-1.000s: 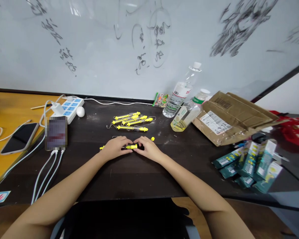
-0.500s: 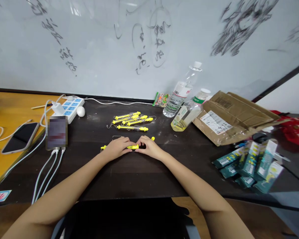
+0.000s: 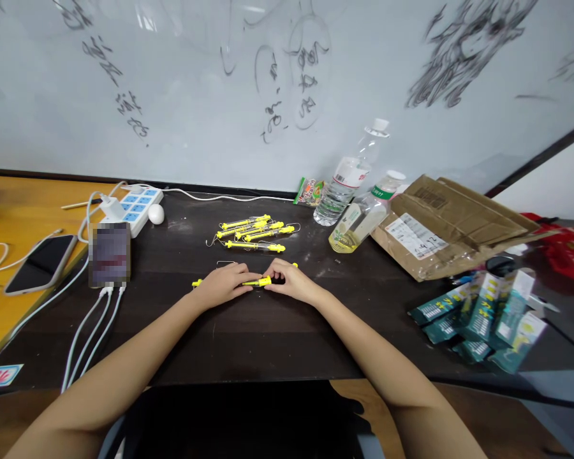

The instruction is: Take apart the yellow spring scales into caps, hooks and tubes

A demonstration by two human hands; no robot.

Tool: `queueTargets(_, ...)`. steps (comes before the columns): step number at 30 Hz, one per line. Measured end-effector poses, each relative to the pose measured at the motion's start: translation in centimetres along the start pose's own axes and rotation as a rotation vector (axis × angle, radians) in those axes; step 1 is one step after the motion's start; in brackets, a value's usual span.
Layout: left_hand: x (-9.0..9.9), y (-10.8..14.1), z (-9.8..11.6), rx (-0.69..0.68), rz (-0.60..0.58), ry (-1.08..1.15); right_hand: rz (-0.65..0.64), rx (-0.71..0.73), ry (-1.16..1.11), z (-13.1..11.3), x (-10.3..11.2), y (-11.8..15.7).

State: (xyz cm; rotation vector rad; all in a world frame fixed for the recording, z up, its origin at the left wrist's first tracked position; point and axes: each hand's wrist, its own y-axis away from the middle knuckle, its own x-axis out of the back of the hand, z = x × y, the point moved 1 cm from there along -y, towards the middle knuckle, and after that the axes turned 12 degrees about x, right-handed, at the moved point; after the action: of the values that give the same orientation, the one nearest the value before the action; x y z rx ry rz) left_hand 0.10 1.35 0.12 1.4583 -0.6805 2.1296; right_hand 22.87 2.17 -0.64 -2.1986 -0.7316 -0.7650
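Observation:
Between my two hands, low over the dark table, is a yellow tubular spring scale (image 3: 257,282). My left hand (image 3: 222,284) is closed around its body, hiding the middle, and a yellow end pokes out at the left. At its right end, my right hand (image 3: 291,281) pinches the yellow tip with thumb and fingers. A small yellow piece (image 3: 295,265) peeks out behind the right hand, mostly covered. Near the left hand lies a bent metal wire (image 3: 226,262). Beyond the hands, several similar spring scales (image 3: 254,246) with wire hooks lie in a loose pile.
A water bottle (image 3: 337,191), a bottle of yellow drink (image 3: 358,220) and a cardboard package (image 3: 425,223) stand back right, with green packets (image 3: 481,306) nearer. At left are a power strip (image 3: 141,207), a phone with cables (image 3: 110,255) and another phone (image 3: 41,264).
My right hand has shifted slightly right with the scale's yellow tip, so more of that end shows between the hands. The small yellow piece behind it is more covered.

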Motion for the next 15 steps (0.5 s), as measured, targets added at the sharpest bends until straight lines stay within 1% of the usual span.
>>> queueTargets(3, 0.18, 0.06, 0.28, 0.035, 0.036, 0.003, 0.031, -0.048, -0.047, -0.12, -0.07, -0.06)
queueTargets(8, 0.42, 0.14, 0.55, 0.103, 0.09, 0.011, 0.119, -0.154, -0.238, -0.05, -0.34, -0.15)
queueTargets(11, 0.34, 0.17, 0.6, 0.12, 0.091, 0.035, 0.16, -0.169, -0.309, 0.1, -0.49, -0.21)
queueTargets(15, 0.0, 0.13, 0.59, 0.133, 0.11, 0.014, 0.199, -0.175, -0.342, 0.38, -0.48, -0.33)
